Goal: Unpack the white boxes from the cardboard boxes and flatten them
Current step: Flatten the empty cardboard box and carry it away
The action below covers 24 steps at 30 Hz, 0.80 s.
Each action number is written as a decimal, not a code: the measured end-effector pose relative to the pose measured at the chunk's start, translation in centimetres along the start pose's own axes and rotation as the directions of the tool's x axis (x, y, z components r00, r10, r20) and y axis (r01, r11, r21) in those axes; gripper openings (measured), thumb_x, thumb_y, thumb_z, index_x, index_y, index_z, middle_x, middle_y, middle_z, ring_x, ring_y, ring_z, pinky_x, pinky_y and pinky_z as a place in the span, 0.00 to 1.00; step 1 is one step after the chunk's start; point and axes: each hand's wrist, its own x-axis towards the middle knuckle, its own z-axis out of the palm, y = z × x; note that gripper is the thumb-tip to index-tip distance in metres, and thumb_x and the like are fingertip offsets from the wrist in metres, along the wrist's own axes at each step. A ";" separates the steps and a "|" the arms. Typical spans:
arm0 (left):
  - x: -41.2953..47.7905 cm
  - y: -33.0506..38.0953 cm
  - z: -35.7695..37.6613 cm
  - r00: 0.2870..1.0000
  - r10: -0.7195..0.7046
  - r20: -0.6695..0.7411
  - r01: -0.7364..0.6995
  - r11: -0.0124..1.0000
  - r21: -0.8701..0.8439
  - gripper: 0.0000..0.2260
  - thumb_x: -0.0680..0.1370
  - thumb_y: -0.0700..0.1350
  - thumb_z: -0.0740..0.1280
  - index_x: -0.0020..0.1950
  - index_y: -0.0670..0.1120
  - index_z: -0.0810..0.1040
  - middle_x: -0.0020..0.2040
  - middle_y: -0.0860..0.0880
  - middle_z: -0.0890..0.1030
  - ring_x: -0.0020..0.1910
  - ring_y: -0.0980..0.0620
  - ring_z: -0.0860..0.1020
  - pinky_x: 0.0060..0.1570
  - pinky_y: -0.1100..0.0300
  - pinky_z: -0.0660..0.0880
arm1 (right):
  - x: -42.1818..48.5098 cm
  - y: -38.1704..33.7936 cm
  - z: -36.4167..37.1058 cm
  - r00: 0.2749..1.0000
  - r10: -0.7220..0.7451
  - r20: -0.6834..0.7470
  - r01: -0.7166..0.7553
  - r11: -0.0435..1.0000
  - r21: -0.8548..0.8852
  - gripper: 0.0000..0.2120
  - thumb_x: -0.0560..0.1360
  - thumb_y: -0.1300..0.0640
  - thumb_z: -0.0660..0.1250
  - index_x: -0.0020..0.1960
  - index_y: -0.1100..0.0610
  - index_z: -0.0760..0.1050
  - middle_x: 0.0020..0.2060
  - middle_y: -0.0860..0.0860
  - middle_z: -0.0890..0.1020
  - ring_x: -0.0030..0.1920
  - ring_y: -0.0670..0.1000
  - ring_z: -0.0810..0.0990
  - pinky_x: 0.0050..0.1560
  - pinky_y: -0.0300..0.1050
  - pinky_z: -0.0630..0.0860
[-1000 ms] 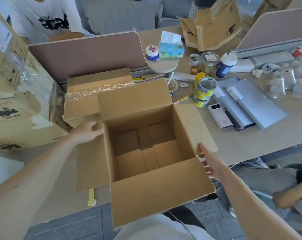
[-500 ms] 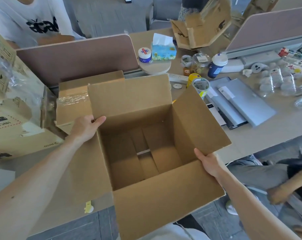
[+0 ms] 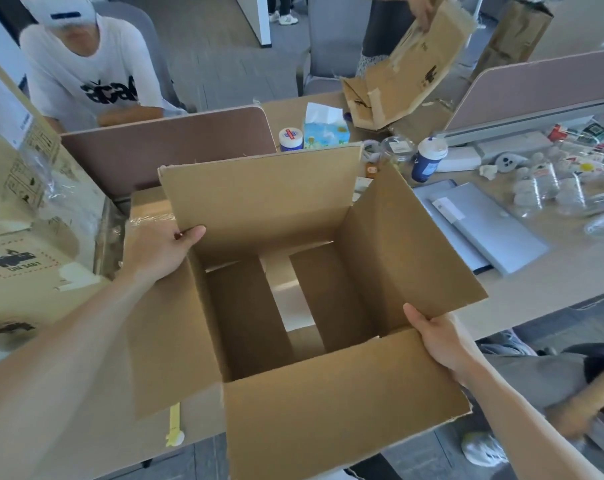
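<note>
Both hands grip opposite corners of empty cardboard box (image 3: pixel 345 410), left hand (image 3: pixel 162 251) far-left, right hand (image 3: pixel 439 337) near-right, prob. to collapse it w/ bottom flaps parting.

Light wood counter (image 3: pixel 549 285) carries a grey laptop (image 3: pixel 494 230), blue bottle (image 3: pixel 428 161), tissue box (image 3: pixel 325 131), white-lidded jar (image 3: pixel 290 139), crumpled clear plastic bottles (image 3: pixel 549 188) and a printed carton (image 3: pixel 20 237) at left.

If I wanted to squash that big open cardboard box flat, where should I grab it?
Probably at two opposite top corners of the cardboard box, coming from its sides, where the left hand and right hand grip now. Its bottom flaps have parted, so pushing those corners should fold it.
</note>
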 end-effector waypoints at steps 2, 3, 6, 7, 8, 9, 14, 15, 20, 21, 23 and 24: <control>-0.9 2.0 0.0 0.998 0.053 0.027 -0.053 0.999 0.010 0.33 0.77 0.67 0.61 0.30 0.38 0.75 0.30 0.42 0.77 0.32 0.45 0.76 0.34 0.52 0.73 | -0.1 -1.2 0.4 0.998 -0.060 -0.019 0.059 0.997 -0.046 0.20 0.80 0.42 0.61 0.65 0.53 0.71 0.46 0.48 0.78 0.43 0.47 0.77 0.46 0.45 0.71; -1.4 3.1 0.1 0.996 0.078 0.033 -0.077 0.997 -0.006 0.32 0.77 0.64 0.63 0.30 0.36 0.74 0.29 0.41 0.76 0.31 0.46 0.75 0.31 0.54 0.69 | -0.1 -1.9 0.4 0.995 -0.094 -0.033 0.092 0.994 -0.066 0.20 0.80 0.43 0.62 0.65 0.54 0.71 0.47 0.48 0.78 0.43 0.46 0.76 0.45 0.45 0.70; -2.3 5.1 0.0 0.992 0.127 0.011 -0.127 0.992 -0.004 0.28 0.79 0.59 0.64 0.27 0.40 0.69 0.26 0.44 0.72 0.28 0.47 0.71 0.28 0.58 0.63 | 0.0 -2.9 0.2 0.986 -0.160 -0.051 0.153 0.981 -0.119 0.16 0.80 0.44 0.62 0.60 0.55 0.73 0.48 0.51 0.79 0.42 0.46 0.76 0.39 0.42 0.70; -1.9 4.7 0.0 0.989 0.150 0.005 -0.150 0.989 -0.001 0.28 0.79 0.59 0.64 0.26 0.42 0.68 0.25 0.45 0.71 0.28 0.46 0.71 0.28 0.57 0.63 | -0.1 -3.1 0.0 0.985 -0.169 -0.043 0.163 0.979 -0.123 0.15 0.80 0.45 0.62 0.57 0.56 0.74 0.46 0.51 0.80 0.42 0.46 0.77 0.38 0.40 0.70; -1.7 4.3 -0.2 0.987 0.158 0.005 -0.158 0.987 -0.007 0.28 0.79 0.59 0.64 0.26 0.42 0.67 0.25 0.45 0.71 0.28 0.45 0.72 0.28 0.56 0.64 | -0.1 -3.0 -0.2 0.984 -0.175 -0.030 0.170 0.978 -0.124 0.15 0.81 0.46 0.62 0.54 0.58 0.75 0.45 0.52 0.80 0.42 0.48 0.78 0.37 0.39 0.70; -1.4 3.8 -0.6 0.985 0.170 -0.004 -0.170 0.985 -0.002 0.29 0.79 0.60 0.63 0.25 0.42 0.68 0.25 0.45 0.71 0.28 0.45 0.72 0.28 0.56 0.64 | -0.2 -3.0 -0.5 0.984 -0.179 -0.019 0.175 0.976 -0.127 0.14 0.81 0.46 0.62 0.52 0.58 0.76 0.44 0.53 0.80 0.42 0.50 0.79 0.37 0.40 0.71; 0.6 2.1 -3.7 0.984 0.150 -0.101 -0.145 0.988 0.053 0.26 0.81 0.57 0.63 0.27 0.45 0.68 0.28 0.46 0.73 0.36 0.40 0.77 0.36 0.51 0.69 | -0.3 -1.9 -2.4 0.984 -0.178 -0.015 0.175 0.978 -0.112 0.11 0.80 0.46 0.62 0.57 0.51 0.73 0.47 0.51 0.80 0.46 0.50 0.80 0.40 0.41 0.74; 0.9 1.9 -4.1 0.983 0.147 -0.106 -0.142 0.988 0.057 0.25 0.81 0.57 0.63 0.28 0.45 0.69 0.30 0.45 0.75 0.38 0.39 0.78 0.39 0.50 0.71 | -0.3 -1.9 -2.6 0.983 -0.180 -0.024 0.176 0.978 -0.110 0.11 0.80 0.46 0.63 0.58 0.51 0.73 0.47 0.50 0.80 0.46 0.49 0.80 0.40 0.40 0.73; 1.4 2.2 -4.5 0.981 0.145 -0.131 -0.136 0.988 0.074 0.22 0.81 0.57 0.64 0.31 0.45 0.71 0.34 0.43 0.78 0.42 0.38 0.79 0.41 0.51 0.71 | -0.4 -2.7 -2.7 0.980 -0.188 -0.060 0.179 0.975 -0.128 0.12 0.80 0.47 0.62 0.55 0.55 0.76 0.43 0.46 0.79 0.43 0.46 0.79 0.39 0.38 0.72; 1.3 2.8 -4.4 0.977 0.165 -0.132 -0.156 0.985 0.075 0.22 0.81 0.56 0.64 0.31 0.44 0.70 0.34 0.43 0.78 0.41 0.38 0.78 0.40 0.52 0.69 | -0.4 -2.9 -2.5 0.978 -0.201 -0.065 0.189 0.970 -0.151 0.14 0.81 0.47 0.63 0.54 0.58 0.77 0.42 0.47 0.80 0.43 0.47 0.79 0.38 0.38 0.71; 0.6 4.2 -3.5 0.975 0.195 -0.106 -0.190 0.980 0.058 0.26 0.81 0.54 0.65 0.27 0.44 0.66 0.28 0.46 0.73 0.35 0.40 0.75 0.37 0.53 0.65 | -0.4 -3.6 -1.5 0.966 -0.248 -0.073 0.234 0.959 -0.159 0.14 0.81 0.48 0.63 0.55 0.59 0.77 0.43 0.49 0.80 0.43 0.49 0.80 0.39 0.41 0.72; 0.1 5.2 -3.0 0.972 0.215 -0.091 -0.212 0.976 0.047 0.27 0.80 0.55 0.66 0.25 0.44 0.65 0.26 0.48 0.70 0.32 0.42 0.73 0.34 0.53 0.64 | -0.5 -4.2 -0.9 0.960 -0.271 -0.074 0.258 0.954 -0.151 0.12 0.81 0.49 0.63 0.55 0.57 0.76 0.44 0.50 0.79 0.45 0.50 0.80 0.41 0.42 0.73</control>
